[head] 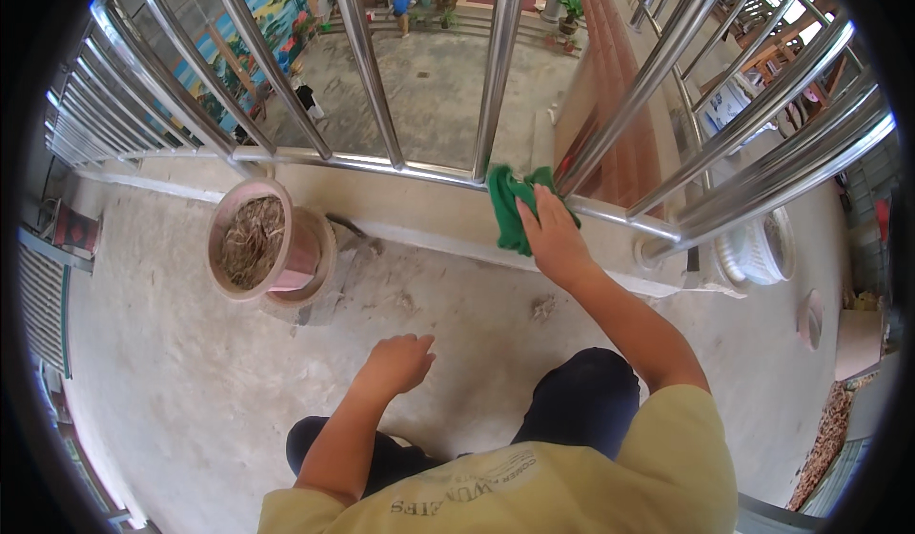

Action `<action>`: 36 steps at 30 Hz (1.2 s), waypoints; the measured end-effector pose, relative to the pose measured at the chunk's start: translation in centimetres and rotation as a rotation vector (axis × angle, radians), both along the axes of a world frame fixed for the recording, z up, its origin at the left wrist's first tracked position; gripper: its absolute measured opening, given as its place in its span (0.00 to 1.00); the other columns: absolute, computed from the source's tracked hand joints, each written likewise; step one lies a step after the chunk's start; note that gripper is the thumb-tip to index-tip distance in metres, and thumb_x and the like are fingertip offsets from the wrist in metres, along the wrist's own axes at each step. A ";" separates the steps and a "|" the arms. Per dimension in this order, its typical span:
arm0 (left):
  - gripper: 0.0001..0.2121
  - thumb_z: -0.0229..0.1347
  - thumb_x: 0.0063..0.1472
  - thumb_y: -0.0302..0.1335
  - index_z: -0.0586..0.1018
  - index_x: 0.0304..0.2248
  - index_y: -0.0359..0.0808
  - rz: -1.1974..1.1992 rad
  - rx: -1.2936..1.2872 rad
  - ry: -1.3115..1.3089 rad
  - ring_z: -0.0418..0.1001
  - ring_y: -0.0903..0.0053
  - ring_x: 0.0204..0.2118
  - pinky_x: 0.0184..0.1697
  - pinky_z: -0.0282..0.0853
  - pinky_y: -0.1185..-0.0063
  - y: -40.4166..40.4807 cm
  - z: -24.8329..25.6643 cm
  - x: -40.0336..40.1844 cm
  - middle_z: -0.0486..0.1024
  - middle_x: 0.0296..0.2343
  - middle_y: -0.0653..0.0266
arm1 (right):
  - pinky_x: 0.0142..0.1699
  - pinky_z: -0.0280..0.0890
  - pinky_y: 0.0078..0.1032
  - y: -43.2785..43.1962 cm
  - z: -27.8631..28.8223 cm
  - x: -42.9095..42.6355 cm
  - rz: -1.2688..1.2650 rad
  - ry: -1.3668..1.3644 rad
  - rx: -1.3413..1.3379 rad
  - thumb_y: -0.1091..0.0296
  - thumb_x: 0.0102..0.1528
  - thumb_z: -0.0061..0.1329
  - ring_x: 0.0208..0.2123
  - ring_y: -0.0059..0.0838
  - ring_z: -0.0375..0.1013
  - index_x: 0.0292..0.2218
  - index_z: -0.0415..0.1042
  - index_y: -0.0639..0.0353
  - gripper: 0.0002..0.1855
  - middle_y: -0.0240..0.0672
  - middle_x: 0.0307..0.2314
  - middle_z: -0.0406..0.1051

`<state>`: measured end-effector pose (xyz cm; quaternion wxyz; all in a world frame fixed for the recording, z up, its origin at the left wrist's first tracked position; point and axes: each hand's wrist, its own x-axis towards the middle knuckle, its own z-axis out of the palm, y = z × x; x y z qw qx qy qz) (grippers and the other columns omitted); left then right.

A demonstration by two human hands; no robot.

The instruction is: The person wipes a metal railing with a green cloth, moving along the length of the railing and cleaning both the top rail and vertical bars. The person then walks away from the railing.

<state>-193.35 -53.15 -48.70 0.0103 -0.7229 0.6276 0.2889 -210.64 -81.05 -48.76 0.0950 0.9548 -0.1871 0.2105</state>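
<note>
My right hand (559, 244) presses a bunched green cloth (510, 208) against the bottom rail (436, 171) of a stainless-steel railing. The cloth covers part of the rail between two upright bars and hangs down over the low concrete ledge (422, 216). My left hand (402, 362) hovers above the concrete floor over my left knee, its fingers loosely curled with nothing visible in them. Left of the cloth, a pink flowerpot (297, 259) holding dry soil and dead stalks stands by the ledge.
A white planter (759, 251) stands past the railing corner on the right. Behind the flowerpot lies a dark object (346, 224) against the ledge. Through the bars a lower courtyard (429, 98) shows a person in blue (401, 6) and potted plants (570, 6).
</note>
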 end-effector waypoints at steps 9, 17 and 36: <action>0.13 0.49 0.59 0.34 0.71 0.42 0.37 -0.011 -0.022 -0.020 0.73 0.58 0.33 0.35 0.68 0.65 -0.6 1.2 0.1 0.74 0.30 0.54 | 0.45 0.66 0.30 -1.7 -2.3 -16.1 -0.515 -0.519 0.476 0.81 0.44 0.49 0.39 0.44 0.73 0.46 0.69 0.61 0.24 0.48 0.35 0.73; 0.15 0.50 0.59 0.34 0.71 0.45 0.38 -0.016 0.009 0.011 0.73 0.58 0.33 0.36 0.69 0.66 -0.1 0.6 0.1 0.74 0.31 0.54 | 0.51 0.61 0.30 -0.4 7.3 -9.5 -0.169 -0.412 0.535 0.73 0.45 0.56 0.47 0.37 0.67 0.58 0.51 0.64 0.42 0.46 0.44 0.68; 0.15 0.49 0.59 0.34 0.71 0.44 0.38 -0.047 0.025 0.011 0.73 0.57 0.35 0.37 0.68 0.65 -1.5 -0.8 -0.7 0.74 0.32 0.53 | 0.39 0.69 0.30 -14.6 4.5 -1.7 -0.342 0.530 1.650 0.70 0.30 0.62 0.34 0.36 0.74 0.39 0.73 0.62 0.29 0.43 0.31 0.74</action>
